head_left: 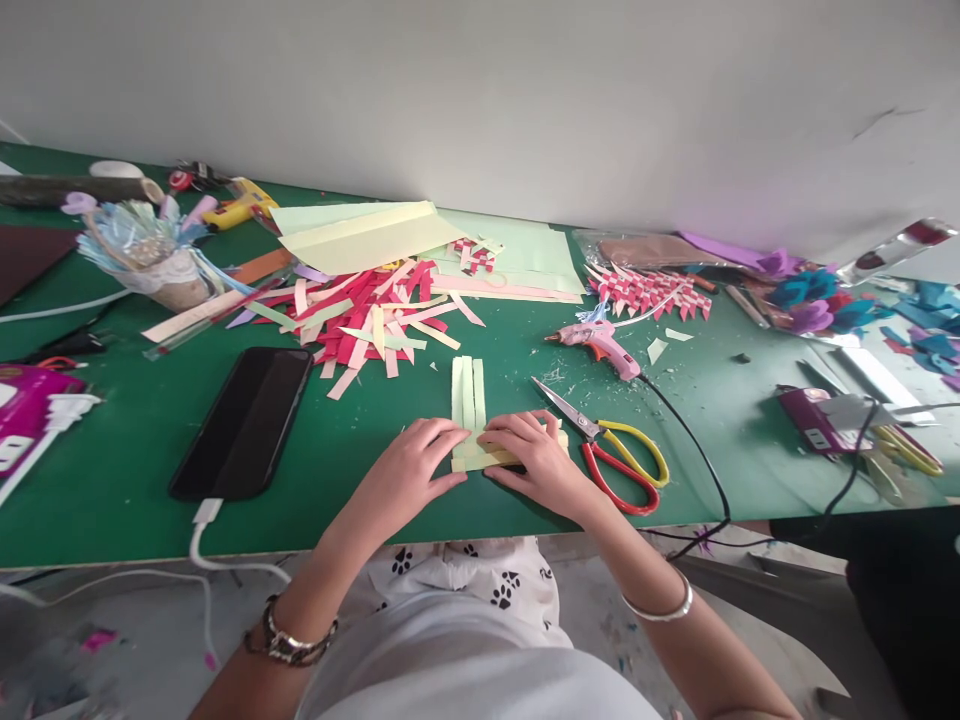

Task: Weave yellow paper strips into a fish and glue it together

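Note:
Pale green and pale yellow paper strips [469, 390] lie in front of me, several upright ones crossed by others near the table's front edge. At their left edge, my left hand [418, 458] has its fingers and thumb closed on the crossing strips. My right hand [534, 458] curls over the right part of the same strips, fingers and thumb gripping them and hiding some of the crossing. Just right of that hand lie scissors [600, 430] with one yellow and one red handle, blades slightly parted. Behind them rests a pink glue gun [600, 345].
A heap of red, pink and cream paper strips [375, 310] lies behind my hands, with pale sheets [367, 235] beyond it. A black phone [244, 425] on a white cable is at left. Woven red-and-white paper [649, 292] lies back right. The glue gun's cord [694, 440] runs past the scissors.

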### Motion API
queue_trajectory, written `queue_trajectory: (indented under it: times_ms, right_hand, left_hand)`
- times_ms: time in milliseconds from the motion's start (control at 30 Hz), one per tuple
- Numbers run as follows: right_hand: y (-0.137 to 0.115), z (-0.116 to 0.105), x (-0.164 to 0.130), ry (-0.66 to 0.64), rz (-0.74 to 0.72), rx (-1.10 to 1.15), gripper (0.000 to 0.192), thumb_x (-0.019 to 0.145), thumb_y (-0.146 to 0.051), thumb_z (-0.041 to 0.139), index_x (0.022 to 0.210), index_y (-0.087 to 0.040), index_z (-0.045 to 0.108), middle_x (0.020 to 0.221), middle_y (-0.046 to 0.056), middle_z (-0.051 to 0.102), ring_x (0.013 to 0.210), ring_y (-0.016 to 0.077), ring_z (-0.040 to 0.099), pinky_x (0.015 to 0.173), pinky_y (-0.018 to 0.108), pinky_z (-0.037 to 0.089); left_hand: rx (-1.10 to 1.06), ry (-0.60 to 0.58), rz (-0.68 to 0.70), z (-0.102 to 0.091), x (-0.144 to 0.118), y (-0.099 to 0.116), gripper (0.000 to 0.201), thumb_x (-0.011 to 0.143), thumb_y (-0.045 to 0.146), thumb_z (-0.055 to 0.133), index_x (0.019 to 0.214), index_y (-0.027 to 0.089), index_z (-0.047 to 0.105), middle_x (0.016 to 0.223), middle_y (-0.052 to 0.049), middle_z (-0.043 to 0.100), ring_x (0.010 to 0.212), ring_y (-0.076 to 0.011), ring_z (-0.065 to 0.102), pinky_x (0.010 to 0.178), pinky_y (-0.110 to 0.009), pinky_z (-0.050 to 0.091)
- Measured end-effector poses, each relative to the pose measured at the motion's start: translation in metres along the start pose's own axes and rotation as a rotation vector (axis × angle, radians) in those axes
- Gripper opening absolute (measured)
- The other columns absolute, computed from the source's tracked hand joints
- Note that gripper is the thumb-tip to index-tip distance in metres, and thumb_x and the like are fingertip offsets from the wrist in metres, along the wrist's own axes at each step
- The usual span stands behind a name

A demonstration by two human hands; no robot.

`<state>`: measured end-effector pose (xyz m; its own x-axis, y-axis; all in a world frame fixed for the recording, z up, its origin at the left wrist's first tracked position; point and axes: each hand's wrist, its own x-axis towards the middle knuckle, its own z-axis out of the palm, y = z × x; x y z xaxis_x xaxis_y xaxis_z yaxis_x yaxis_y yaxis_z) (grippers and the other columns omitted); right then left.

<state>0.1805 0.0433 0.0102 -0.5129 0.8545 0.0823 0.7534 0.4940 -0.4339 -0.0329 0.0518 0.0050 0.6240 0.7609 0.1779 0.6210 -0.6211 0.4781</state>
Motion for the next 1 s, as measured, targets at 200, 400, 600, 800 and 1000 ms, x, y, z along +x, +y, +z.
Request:
queue_trajectory:
  times_ms: [200,400,600,800,1000]
  right_hand:
    - [-0.001,0.000,-0.001,0.000,-0.006,-0.004,0.029,0.087,-0.042,0.047,0.108,-0.024,0.056,0.114,0.006,0.057,0.104,0.0202,0.050,0.095,0.040,0.021]
    - [-0.002,0.002,0.000,0.008,0.010,-0.020,0.028,0.088,-0.043,0.046,0.107,-0.024,0.056,0.113,0.005,0.058,0.103,0.0197,0.050,0.096,0.041,0.019]
    - [-0.006,0.005,0.000,-0.004,0.031,-0.050,0.042,0.085,-0.049,0.047,0.118,-0.023,0.050,0.114,0.007,0.056,0.105,0.0221,0.049,0.098,0.044,0.016]
    - [-0.012,0.006,0.002,0.015,0.060,-0.070,0.037,0.086,-0.046,0.046,0.113,-0.022,0.053,0.109,0.007,0.056,0.103,0.0215,0.050,0.099,0.043,0.017]
    - [-0.010,0.005,-0.007,0.074,0.060,-0.088,0.033,0.086,-0.042,0.048,0.114,-0.025,0.053,0.113,0.006,0.055,0.103,0.0207,0.050,0.098,0.042,0.019]
  left_hand:
    - [-0.046,-0.048,0.008,-0.005,0.000,-0.007,0.022,0.088,0.031,0.049,0.107,0.023,0.056,0.111,-0.006,0.056,0.102,-0.0213,0.052,0.082,-0.035,0.048]
    - [-0.042,-0.046,0.002,-0.002,-0.001,-0.007,0.018,0.087,0.031,0.051,0.102,0.022,0.057,0.111,-0.007,0.055,0.101,-0.0216,0.053,0.082,-0.035,0.048]
    - [0.004,-0.053,0.006,-0.002,-0.001,-0.006,0.021,0.088,0.030,0.050,0.107,0.022,0.055,0.110,-0.007,0.056,0.099,-0.0220,0.053,0.082,-0.036,0.047]
    - [0.035,-0.007,-0.018,-0.002,-0.002,-0.006,0.037,0.087,0.038,0.049,0.120,0.021,0.046,0.113,-0.009,0.054,0.101,-0.0241,0.053,0.079,-0.037,0.049]
    - [0.073,-0.009,0.043,-0.001,-0.005,-0.005,0.024,0.088,0.032,0.049,0.107,0.020,0.056,0.106,-0.007,0.057,0.093,-0.0214,0.055,0.078,-0.036,0.048]
